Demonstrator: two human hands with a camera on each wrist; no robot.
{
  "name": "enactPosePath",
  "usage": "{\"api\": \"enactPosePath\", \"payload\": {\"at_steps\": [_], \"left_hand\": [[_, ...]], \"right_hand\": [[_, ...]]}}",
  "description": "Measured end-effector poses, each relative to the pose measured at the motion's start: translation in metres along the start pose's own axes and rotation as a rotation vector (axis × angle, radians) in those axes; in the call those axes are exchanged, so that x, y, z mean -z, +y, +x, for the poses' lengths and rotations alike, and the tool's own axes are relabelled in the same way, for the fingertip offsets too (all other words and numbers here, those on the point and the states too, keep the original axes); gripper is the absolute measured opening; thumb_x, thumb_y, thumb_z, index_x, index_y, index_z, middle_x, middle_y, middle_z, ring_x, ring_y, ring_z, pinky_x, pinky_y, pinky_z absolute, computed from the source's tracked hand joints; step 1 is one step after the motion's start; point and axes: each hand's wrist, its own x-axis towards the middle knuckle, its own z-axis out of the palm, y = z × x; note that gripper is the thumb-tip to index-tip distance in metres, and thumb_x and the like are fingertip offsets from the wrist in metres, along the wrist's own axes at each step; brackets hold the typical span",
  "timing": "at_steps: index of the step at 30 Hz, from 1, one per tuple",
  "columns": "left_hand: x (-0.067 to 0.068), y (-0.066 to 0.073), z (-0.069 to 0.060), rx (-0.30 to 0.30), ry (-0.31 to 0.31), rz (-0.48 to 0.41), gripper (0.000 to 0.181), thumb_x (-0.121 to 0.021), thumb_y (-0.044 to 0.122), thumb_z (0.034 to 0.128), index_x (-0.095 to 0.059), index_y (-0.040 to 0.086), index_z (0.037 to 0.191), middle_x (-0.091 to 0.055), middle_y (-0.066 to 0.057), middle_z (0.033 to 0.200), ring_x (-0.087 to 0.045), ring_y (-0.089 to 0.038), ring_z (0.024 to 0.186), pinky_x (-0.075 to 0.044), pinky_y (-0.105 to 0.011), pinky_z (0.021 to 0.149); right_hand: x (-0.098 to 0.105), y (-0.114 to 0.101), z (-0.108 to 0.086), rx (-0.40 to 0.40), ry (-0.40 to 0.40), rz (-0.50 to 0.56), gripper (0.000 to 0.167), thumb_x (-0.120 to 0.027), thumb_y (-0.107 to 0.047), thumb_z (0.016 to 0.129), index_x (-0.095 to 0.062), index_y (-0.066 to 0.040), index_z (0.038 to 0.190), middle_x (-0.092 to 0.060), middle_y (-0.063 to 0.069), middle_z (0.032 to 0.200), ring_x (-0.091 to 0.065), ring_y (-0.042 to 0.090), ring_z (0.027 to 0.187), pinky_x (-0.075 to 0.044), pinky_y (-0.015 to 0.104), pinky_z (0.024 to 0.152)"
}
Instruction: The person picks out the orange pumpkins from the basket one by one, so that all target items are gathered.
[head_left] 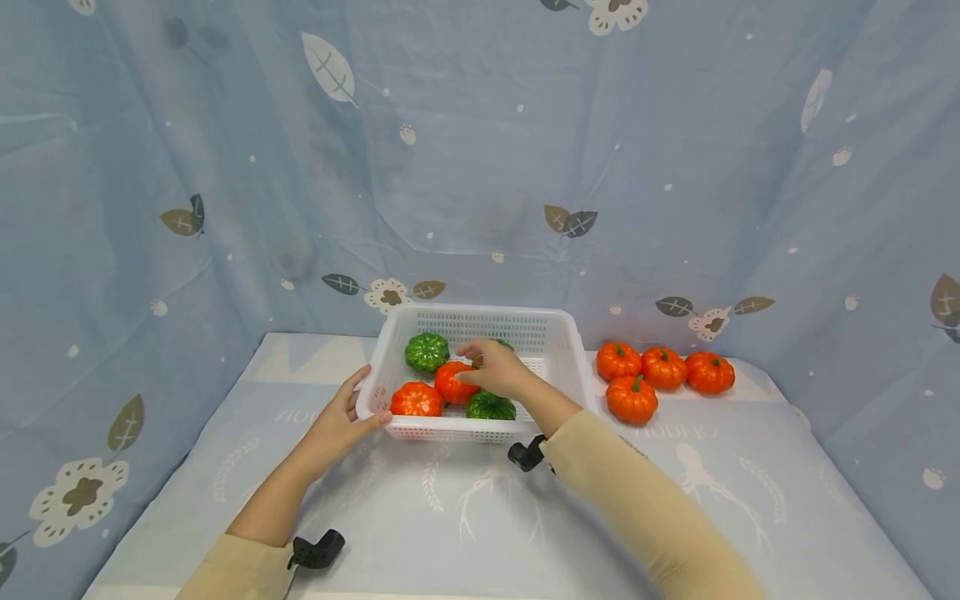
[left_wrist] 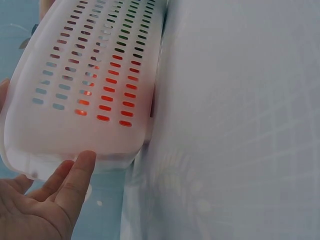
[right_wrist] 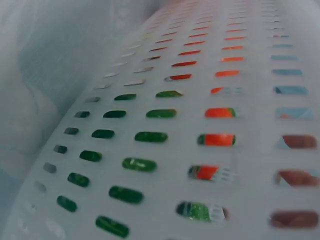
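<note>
A white perforated plastic basket [head_left: 558, 329] stands on the table. My left hand [head_left: 337, 429] holds its near left corner, thumb at the front rim and fingers along the left side. In the left wrist view, fingertips [left_wrist: 84, 161] touch the outer wall. My right hand [head_left: 498, 371] is inside the basket, its thumb over an orange-red toy pumpkin [head_left: 450, 387] and its fingers apart from the thumb. Another orange-red pumpkin [head_left: 417, 400] and green pumpkins [head_left: 427, 352] [head_left: 491, 407] lie around it. One more green pumpkin [head_left: 504, 342] is mostly hidden behind the right hand.
Several orange pumpkins [head_left: 663, 368] sit on the table just right of the basket. A pale patterned cloth covers the table [head_left: 465, 533]. Blue floral curtains [head_left: 480, 167] enclose the back and sides. The right wrist view shows mainly the basket's perforated wall [right_wrist: 170, 150].
</note>
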Motion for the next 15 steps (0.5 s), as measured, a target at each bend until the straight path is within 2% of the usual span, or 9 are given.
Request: {"api": "enactPosePath", "payload": {"at_steps": [6, 15], "left_hand": [[0.0, -0.002, 0.0, -0.007, -0.006, -0.026, 0.101, -0.075, 0.027, 0.0915, -0.003, 0.019, 0.162, -0.032, -0.024, 0.158, -0.041, -0.041, 0.139, -0.046, -0.051, 0.104], [0.001, -0.001, 0.0, -0.007, -0.008, -0.039, 0.099, -0.075, 0.025, 0.0922, -0.004, 0.02, 0.162, -0.032, -0.023, 0.158, -0.043, -0.04, 0.138, -0.047, -0.05, 0.102]], "right_hand": [[-0.012, 0.007, 0.012, -0.032, -0.007, -0.075, 0.051, -0.074, -0.021, 0.092, -0.058, -0.006, 0.138, -0.057, 0.014, 0.138, -0.054, 0.031, 0.126, -0.048, 0.044, 0.101], [-0.019, 0.011, 0.015, -0.042, -0.011, -0.12, 0.058, -0.078, -0.023, 0.089, -0.055, -0.008, 0.141, -0.054, 0.013, 0.144, -0.054, 0.032, 0.127, -0.046, 0.045, 0.104]]}}
